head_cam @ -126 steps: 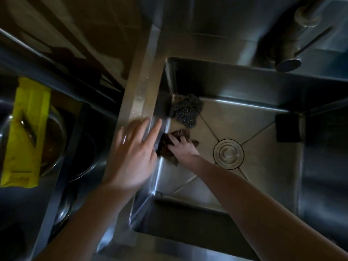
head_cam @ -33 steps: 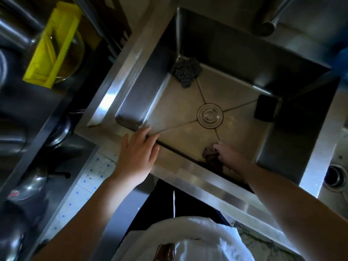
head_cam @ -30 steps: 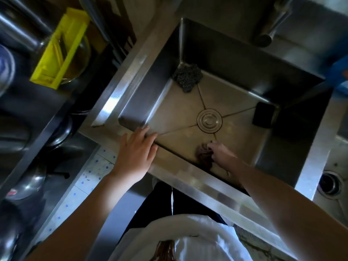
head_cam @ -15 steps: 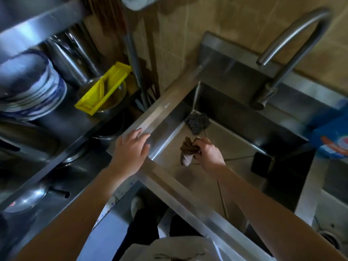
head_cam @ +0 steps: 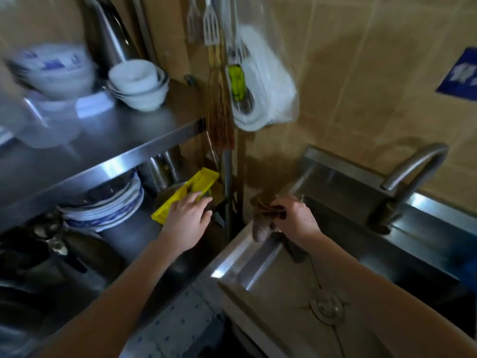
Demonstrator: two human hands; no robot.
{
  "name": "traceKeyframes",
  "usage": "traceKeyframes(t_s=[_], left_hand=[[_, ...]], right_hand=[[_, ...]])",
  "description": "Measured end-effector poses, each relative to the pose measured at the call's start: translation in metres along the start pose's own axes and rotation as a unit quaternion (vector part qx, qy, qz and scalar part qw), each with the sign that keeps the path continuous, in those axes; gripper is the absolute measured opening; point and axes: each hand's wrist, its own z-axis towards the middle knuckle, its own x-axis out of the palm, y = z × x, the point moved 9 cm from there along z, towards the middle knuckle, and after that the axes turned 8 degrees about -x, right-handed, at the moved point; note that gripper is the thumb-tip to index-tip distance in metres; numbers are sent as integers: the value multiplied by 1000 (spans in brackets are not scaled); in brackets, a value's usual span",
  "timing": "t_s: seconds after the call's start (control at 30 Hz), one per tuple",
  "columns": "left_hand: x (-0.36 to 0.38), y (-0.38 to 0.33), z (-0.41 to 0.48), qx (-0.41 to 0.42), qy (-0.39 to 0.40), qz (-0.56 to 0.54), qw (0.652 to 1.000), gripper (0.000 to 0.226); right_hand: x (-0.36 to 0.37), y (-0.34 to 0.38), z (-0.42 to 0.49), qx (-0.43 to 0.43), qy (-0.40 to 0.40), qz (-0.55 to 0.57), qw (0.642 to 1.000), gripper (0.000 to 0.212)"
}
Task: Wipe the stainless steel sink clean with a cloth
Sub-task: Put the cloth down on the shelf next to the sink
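The right grip (head_cam: 296, 218) clutches the cloth (head_cam: 260, 228) over the sink (head_cam: 240, 257) corner, with the basin floor lying lower right; the left grip (head_cam: 188, 215) is released.

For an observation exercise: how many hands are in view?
2. The left hand is over the yellow tray; the right hand holds the cloth above the sink. None hidden.

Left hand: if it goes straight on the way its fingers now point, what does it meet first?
Most likely the yellow plastic tray; the left hand overlaps it in the picture, but depth is unclear.
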Motion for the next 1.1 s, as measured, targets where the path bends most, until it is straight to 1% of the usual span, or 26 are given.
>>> traceKeyframes(t_s=[0.1, 0.2, 0.3, 0.37, 0.53, 0.77, 0.83, 0.93, 1.03, 1.1], left_hand=[[-29, 16, 18, 5, -28, 19, 999, 38], [-59, 37, 36, -2, -56, 29, 998, 39], [-84, 62, 52, -12, -72, 38, 997, 41], [-99, 78, 60, -22, -82, 37, 996, 41], [-133, 120, 76, -47, -102, 47, 993, 40], [-168, 178, 98, -73, -127, 68, 987, 43], [-175, 192, 102, -77, -136, 70, 985, 42], [-179, 212, 104, -83, -146, 64, 984, 42], [-177, 227, 107, -83, -143, 58, 985, 42], [-174, 234, 109, -87, -140, 59, 985, 42]], right_hand=[[-16, 43, 33, -48, -27, 6, 998, 31], [-30, 83, 68, -71, -45, 13, 996, 34], [-37, 119, 102, -101, -48, 28, 993, 35], [-39, 142, 126, -120, -51, 13, 991, 36], [-29, 198, 188, -168, -33, -3, 985, 34], [-9, 267, 261, -213, -53, 5, 976, 33], [2, 281, 277, -216, -45, 7, 975, 35], [29, 295, 297, -215, -11, -9, 977, 33], [58, 299, 309, -202, 26, -31, 979, 33], [72, 298, 313, -197, 34, -41, 979, 35]])
